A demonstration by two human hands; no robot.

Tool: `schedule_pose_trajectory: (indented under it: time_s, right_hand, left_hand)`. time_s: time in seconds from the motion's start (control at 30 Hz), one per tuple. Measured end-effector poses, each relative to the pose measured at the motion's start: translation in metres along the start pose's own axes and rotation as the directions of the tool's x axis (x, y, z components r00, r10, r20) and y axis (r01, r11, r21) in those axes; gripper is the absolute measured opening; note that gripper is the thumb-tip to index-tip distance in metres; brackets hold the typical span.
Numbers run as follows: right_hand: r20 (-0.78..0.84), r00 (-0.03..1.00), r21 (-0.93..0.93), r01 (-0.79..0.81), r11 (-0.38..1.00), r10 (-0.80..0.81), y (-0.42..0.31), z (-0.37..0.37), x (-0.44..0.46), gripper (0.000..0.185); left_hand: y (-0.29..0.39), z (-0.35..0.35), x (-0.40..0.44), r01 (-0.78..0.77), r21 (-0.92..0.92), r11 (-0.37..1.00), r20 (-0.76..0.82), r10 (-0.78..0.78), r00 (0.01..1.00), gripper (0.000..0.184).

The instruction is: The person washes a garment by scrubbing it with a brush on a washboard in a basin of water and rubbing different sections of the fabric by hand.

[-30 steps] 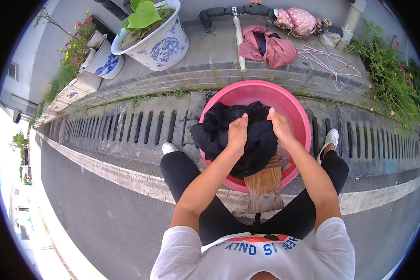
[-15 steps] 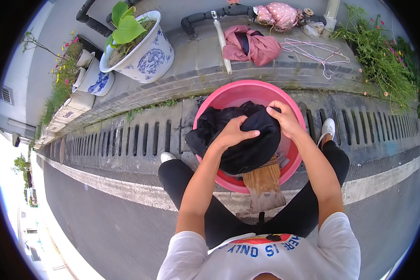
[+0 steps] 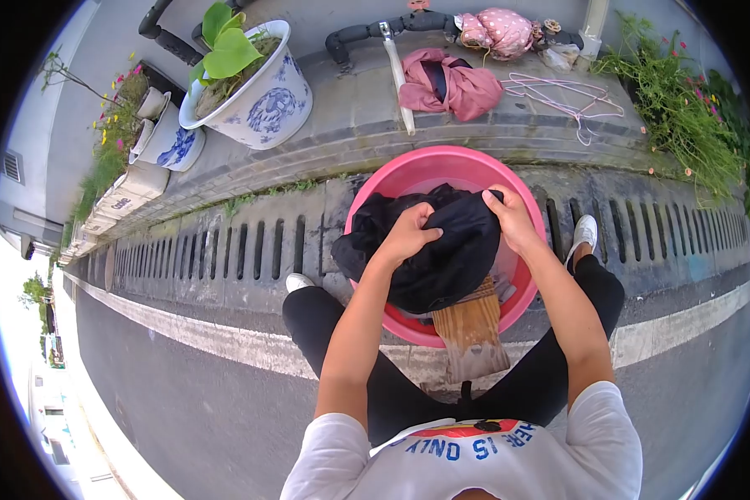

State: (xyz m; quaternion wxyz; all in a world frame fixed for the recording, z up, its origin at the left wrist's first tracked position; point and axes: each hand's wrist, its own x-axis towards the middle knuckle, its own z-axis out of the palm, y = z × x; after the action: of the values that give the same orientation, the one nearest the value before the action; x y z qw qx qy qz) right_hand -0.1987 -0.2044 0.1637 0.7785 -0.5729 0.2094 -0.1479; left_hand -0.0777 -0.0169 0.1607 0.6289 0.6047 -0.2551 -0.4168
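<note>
Two bare hands, one cloth, one basin, one board: that is what I count at the middle of the frame. The left hand pinches a fold of the black cloth between thumb and fingers; the right hand grips the same cloth by its upper right edge, thumb and fingers close together. The cloth lies bunched in the pink basin, its left side hanging over the rim. The wooden board slopes out over the basin's near rim, and the cloth covers its upper end. Something greyish sits beside the board inside the basin, perhaps more cloth, though I can't make it out well from here.

Two white shoes flank the basin, the left shoe and the right shoe, on a slotted drain cover. Along the top of the frame, on a grey ledge, I see two blue-and-white pots: a large pot and a smaller pot at upper left. Near top centre are one white rod, one pink cloth and one spotted bundle. Thin wire hangers lie tangled beside them; flowering plants fill the upper right.
</note>
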Motion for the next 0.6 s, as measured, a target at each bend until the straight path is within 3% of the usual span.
schedule_pose_trajectory:
  time_s: [0.03,0.13,0.17,0.23,0.3,0.33,0.43,0.53,0.6]
  right_hand:
    - [-0.026,0.999,-0.013,0.034,0.999,-0.035,-0.001,-0.004,0.002,0.014]
    - [-0.073,0.997,0.101,0.009,0.995,-0.002,0.002,-0.006,0.006,0.019]
    - [-0.109,0.991,-0.022,0.068,0.997,-0.070,0.006,-0.008,0.008,0.020]
    - [-0.147,0.965,-0.272,0.171,0.947,-0.217,0.013,-0.012,0.016,0.021]
    - [-0.125,0.923,-0.478,0.265,0.838,-0.364,0.019,-0.016,0.021,0.022]
    - [-0.103,0.895,-0.571,0.304,0.763,-0.434,0.019,-0.016,0.022,0.023]
    - [-0.171,0.909,-0.420,0.282,0.863,-0.380,0.025,-0.007,0.021,0.025]
    - [-0.269,0.957,-0.024,0.105,0.994,-0.108,0.013,0.019,0.009,0.027]
    - [-0.197,0.963,-0.087,0.170,0.982,-0.185,0.010,0.027,0.004,0.022]
  left_hand:
    - [-0.004,0.002,0.002,-0.026,0.035,0.999,0.066,0.024,0.998,0.014]
    - [-0.006,-0.002,0.004,-0.159,0.567,0.809,-0.046,0.223,0.974,0.016]
    - [0.005,-0.001,-0.001,-0.105,0.672,0.733,-0.118,0.246,0.962,0.017]
    - [0.004,-0.005,0.004,-0.087,0.292,0.953,-0.135,0.131,0.982,0.017]
    - [0.001,-0.003,0.005,-0.100,-0.097,0.990,-0.113,0.089,0.990,0.016]
    - [0.000,-0.001,0.006,-0.137,-0.134,0.982,-0.140,0.118,0.983,0.016]
    - [-0.005,0.004,0.010,-0.213,-0.243,0.947,-0.212,0.162,0.964,0.017]
    - [-0.013,0.004,0.018,-0.231,-0.324,0.917,-0.301,0.132,0.945,0.020]
    - [-0.017,0.005,0.022,-0.253,-0.343,0.905,-0.403,0.101,0.910,0.021]
